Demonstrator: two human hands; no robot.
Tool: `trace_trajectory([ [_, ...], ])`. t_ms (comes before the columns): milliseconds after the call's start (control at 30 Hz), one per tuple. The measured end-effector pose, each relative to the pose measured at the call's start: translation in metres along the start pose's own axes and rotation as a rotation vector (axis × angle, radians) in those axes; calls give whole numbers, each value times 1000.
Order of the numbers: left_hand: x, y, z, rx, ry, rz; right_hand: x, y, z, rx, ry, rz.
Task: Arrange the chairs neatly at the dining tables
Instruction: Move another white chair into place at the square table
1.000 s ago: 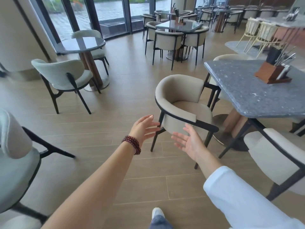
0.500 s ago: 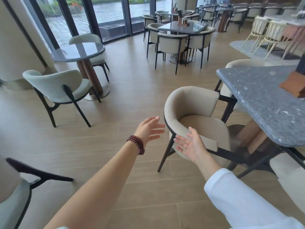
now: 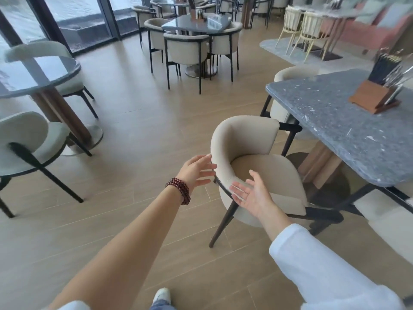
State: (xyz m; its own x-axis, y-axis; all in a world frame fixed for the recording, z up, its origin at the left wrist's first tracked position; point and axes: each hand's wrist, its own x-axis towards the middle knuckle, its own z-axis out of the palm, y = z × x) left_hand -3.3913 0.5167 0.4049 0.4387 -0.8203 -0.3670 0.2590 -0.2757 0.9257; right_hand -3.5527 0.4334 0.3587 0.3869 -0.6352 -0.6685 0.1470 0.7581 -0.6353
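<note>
A beige tub chair (image 3: pixel 245 139) with black legs stands askew beside the grey speckled dining table (image 3: pixel 348 133), its seat turned toward the table's near corner. My left hand (image 3: pixel 196 171), a red bead bracelet at the wrist, is open with fingertips at the outer left side of the chair's curved back. My right hand (image 3: pixel 250 195) is open, palm up, against the back's near rim. Neither hand grips anything.
A wooden cutlery holder (image 3: pixel 375 97) sits on the table, with two more beige chairs (image 3: pixel 290 74) tucked around it. At left is a round table (image 3: pixel 33 74) with pale green chairs (image 3: pixel 29 139). Another set table (image 3: pixel 194 25) stands farther back. My shoe (image 3: pixel 162 296) is below.
I have stepped closer to the beige chair. Both hands have moved forward from short of it to its curved back, the left to its outer side, the right to its near rim.
</note>
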Motion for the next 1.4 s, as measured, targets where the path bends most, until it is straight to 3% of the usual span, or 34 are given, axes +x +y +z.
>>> trace_trajectory([
  [500,153,54,-106,102,-228,-159,75,39,129,278,289,-38],
  [1133,342,101,-85,308,-471,-296,199,-7,192,718,545,-23],
  [1400,420,100,-74,592,-602,-325,241,2,208,972,780,-37],
])
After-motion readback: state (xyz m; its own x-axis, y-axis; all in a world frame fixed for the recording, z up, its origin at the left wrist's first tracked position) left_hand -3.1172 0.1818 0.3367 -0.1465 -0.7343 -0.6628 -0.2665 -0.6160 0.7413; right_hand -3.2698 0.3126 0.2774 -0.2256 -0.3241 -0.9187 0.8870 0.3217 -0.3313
